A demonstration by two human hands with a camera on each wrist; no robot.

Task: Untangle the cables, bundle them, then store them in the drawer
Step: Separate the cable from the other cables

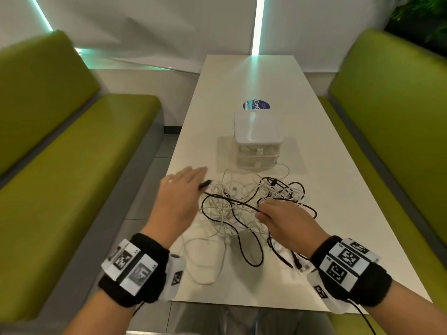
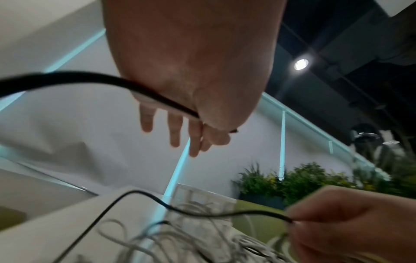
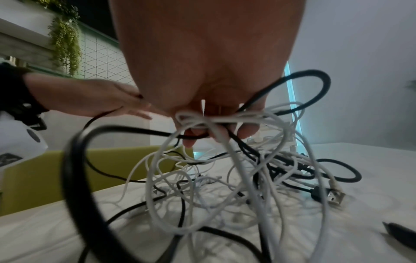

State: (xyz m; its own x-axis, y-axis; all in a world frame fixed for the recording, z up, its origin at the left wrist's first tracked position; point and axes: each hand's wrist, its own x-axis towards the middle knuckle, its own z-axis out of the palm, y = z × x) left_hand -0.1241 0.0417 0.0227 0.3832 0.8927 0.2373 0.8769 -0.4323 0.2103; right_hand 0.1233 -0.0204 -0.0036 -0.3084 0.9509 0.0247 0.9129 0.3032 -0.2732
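A tangle of black and white cables lies on the near half of the white table. My left hand hovers at the tangle's left edge; its thumb pins the end of a black cable against the fingers, which are stretched out. That black cable runs rightwards to my right hand. In the right wrist view, my right hand curls round a bunch of white and black strands and lifts them off the table. A small white drawer unit stands behind the tangle, drawers closed.
Green benches flank the table on the left and right. A blue round sticker lies behind the drawer unit. Loose cable ends trail to the table's near edge. A USB plug rests on the tabletop.
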